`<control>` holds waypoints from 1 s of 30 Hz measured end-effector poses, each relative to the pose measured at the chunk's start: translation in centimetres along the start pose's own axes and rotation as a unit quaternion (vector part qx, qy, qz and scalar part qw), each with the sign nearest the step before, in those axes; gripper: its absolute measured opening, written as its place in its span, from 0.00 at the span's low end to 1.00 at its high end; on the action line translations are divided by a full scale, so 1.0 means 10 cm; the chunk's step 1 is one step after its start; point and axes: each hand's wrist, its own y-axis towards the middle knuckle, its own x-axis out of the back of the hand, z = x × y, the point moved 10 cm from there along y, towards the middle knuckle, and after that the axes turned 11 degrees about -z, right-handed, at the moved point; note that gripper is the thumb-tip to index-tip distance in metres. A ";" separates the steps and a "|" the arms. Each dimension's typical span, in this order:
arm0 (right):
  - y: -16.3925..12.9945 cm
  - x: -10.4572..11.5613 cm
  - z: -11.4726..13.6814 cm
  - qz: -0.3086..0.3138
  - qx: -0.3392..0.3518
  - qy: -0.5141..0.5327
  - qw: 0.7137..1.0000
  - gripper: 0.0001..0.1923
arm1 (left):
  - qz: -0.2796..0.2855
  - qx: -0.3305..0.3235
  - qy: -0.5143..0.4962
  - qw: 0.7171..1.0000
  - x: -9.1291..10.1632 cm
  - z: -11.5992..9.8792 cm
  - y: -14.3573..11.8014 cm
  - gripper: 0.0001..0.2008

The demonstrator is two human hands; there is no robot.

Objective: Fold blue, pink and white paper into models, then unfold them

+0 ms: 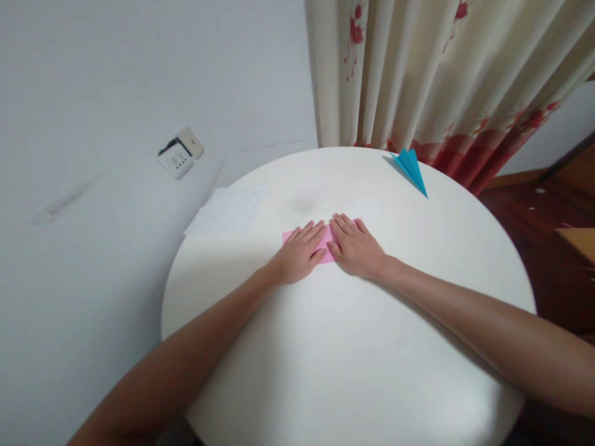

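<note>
A strip of pink paper (pixel 328 253) lies flat on the white round table (pixel 325 347). My left hand (pixel 300 253) rests palm down on its left part, fingers stretched out. On its right part my right hand (pixel 356 246) lies flat in the same way, the two thumbs close to each other. Between the hands the pink surface shows; much of the rest is hidden under the palms and fingers, so I cannot tell how it is folded.
A blue paper plane (pixel 411 170) lies near the table's far right edge. White sheets (pixel 227 210) lie at the left edge by the wall. A wall socket (pixel 179 158) sits above them. A flowered curtain (pixel 395 74) hangs behind the table.
</note>
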 end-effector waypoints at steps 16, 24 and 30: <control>-0.03 -0.01 0.13 0.002 0.071 -0.002 0.997 0.31 | 0.007 0.005 0.002 1.000 0.01 -0.02 0.00 0.31; -0.02 -0.05 0.13 0.001 0.065 0.030 0.997 0.31 | -0.002 0.001 -0.002 1.000 0.00 0.00 0.00 0.31; -0.01 -0.04 0.11 0.008 0.048 0.023 0.999 0.32 | 0.000 0.001 0.007 1.000 0.00 0.00 -0.01 0.31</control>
